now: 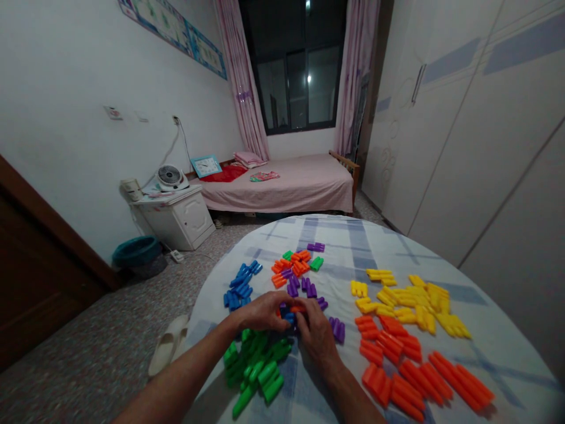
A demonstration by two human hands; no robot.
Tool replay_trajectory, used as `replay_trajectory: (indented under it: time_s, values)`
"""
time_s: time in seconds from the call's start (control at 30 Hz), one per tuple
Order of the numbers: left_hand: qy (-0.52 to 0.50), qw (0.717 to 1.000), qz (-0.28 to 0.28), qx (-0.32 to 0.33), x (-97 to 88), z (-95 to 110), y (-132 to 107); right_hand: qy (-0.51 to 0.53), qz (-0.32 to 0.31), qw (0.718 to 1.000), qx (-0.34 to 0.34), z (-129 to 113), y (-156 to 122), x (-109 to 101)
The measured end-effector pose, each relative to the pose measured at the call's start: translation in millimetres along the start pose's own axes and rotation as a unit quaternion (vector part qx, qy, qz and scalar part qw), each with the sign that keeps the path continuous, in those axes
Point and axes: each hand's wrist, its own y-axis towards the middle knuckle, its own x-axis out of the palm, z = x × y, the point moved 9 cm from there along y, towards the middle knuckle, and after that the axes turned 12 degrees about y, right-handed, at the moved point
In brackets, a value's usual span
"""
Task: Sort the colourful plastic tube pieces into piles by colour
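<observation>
A blue piece [289, 318] and an orange piece [297, 308], both of tube-like plastic, are held near the bottom centre of the frame. The blue one is clamped between the thumb and forefinger of the left hand [263, 311], the orange one by the drawn-in fingertips of the right hand [315, 327]; whether the pieces are joined cannot be told. Control is judged best if opposite sides are pinched lightly, the ribs are kept aligned and the wrists are kept clear of the green pieces [270, 377] just below the left hand. Blue pieces [239, 285] are grouped to the upper left of the hands, purple pieces [338, 330] just to their right, and yellow pieces [410, 297] at centre right, all on a checked tablecloth [338, 259].
</observation>
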Motion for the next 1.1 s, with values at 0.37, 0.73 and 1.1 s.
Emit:
replay_trajectory:
  time_s: [0.37, 0.73, 1.1]
  values:
    - [0.206, 0.943, 0.126, -0.23, -54.0, -99, -13, -0.021, 0.009, 1.0, -0.009, -4, -1, -3]
    - [-0.057, 0.941, 0.314, -0.111, -42.0, -5, -27, 0.265, 0.077, 0.935, 0.221, 9, -4, 11]
    - [-0.073, 0.936, 0.342, -0.022, 1.3, 62, -41, 0.473, 0.102, 0.814, 0.323, -3, -37, 6]
